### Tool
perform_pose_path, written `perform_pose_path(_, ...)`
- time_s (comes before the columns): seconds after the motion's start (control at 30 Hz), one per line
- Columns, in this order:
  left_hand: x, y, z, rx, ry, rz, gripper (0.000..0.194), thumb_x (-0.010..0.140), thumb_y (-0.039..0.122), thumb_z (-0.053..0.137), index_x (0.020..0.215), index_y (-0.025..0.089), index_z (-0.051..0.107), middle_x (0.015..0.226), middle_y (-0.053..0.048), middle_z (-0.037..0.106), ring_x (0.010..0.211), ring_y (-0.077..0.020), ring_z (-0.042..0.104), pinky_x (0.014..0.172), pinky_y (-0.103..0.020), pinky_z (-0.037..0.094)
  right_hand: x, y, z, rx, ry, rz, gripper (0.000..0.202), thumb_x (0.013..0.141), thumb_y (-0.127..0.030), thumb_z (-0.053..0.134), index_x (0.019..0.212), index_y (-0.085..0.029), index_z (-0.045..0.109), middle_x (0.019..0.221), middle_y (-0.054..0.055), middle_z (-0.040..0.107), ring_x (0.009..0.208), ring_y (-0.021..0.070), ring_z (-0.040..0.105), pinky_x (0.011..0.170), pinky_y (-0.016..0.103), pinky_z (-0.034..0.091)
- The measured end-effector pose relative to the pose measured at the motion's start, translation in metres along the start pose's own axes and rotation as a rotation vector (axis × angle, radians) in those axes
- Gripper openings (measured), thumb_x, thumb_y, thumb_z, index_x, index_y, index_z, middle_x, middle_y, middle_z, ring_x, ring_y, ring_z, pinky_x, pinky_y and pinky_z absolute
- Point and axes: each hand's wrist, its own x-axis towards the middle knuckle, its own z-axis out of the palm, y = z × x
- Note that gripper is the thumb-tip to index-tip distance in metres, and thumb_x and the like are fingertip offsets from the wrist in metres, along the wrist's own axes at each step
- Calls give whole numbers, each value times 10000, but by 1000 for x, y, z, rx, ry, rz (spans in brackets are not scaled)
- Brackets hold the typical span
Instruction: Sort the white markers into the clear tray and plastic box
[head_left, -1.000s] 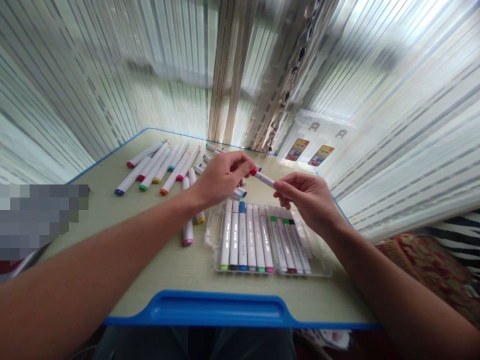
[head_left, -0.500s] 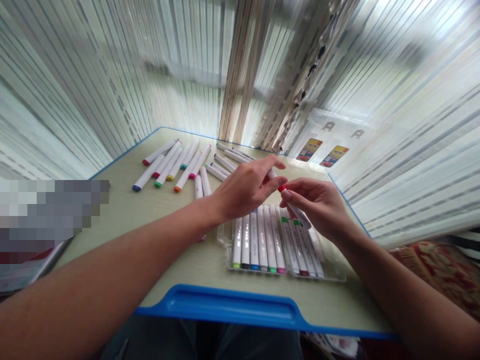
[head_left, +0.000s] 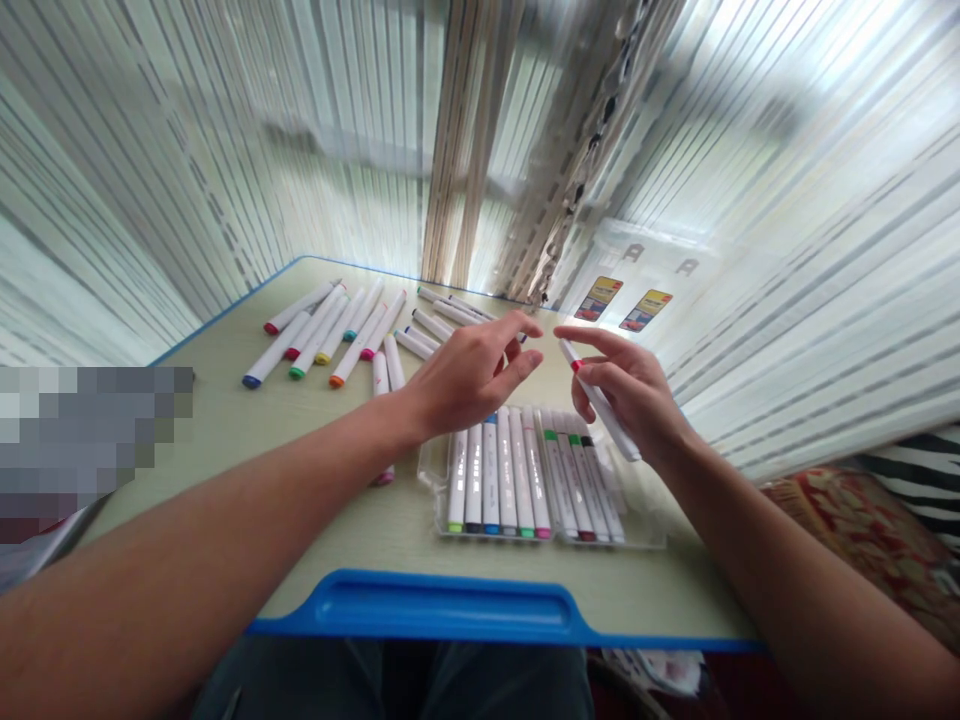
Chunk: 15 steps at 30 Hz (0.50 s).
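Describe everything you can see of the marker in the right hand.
The marker is a slim white stick, plastic by its look, with a red band near its far end and a white section beyond. It slants in the right hand, far end toward the left, near end toward the wrist, thumb by the band. In the view its near end overlaps the clear case. The left hand is apart from it.

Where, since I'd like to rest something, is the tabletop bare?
Tabletop shows bare between the loose markers and left forearm, between that forearm and the marker case, and narrowly between case and blue ledge. Crowded: the far left and middle, with loose markers, and around the left hand and right hand.
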Motion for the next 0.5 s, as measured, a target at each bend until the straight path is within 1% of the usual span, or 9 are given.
perform_pose_path(0.13, 1, -2, -2, 19, 10, -31, 277, 990, 299, 520, 1168, 124, 640, 812, -40, 701, 693, -145, 635, 661, -276, 488, 10, 7, -12, 32, 108, -6, 417, 754, -222, 642, 1169, -177, 663, 509, -58, 597, 411, 129, 524, 407, 241, 388)
perform_pose_path(0.33, 2, -6, -5, 46, 29, -59, 287, 988, 313, 510, 1144, 124, 659, 778, -32, 704, 615, -128, 604, 630, -267, 488, 22, 14, -24, -10, 266, 46, 386, 760, -310, 698, 1113, -161, 644, 587, -16, 673, 440, 109, 515, 422, 224, 387)
perform_pose_path(0.4, 2, -5, -5, 41, 32, -54, 293, 986, 317, 512, 1141, 119, 663, 771, -32, 702, 619, -129, 607, 632, -267, 494, 23, 13, -26, -9, 299, 62, 405, 752, -316, 709, 1113, -151, 629, 594, -12, 682, 422, 97, 488, 407, 217, 381)
perform_pose_path(0.5, 3, -2, -5, 27, 28, -27, 281, 972, 311, 532, 1120, 115, 670, 777, -38, 705, 640, -133, 617, 640, -269, 504, 24, 8, -29, -3, 313, 99, 418, 744, -297, 709, 1115, -140, 596, 603, -2, 698, 392, 86, 470, 384, 210, 374)
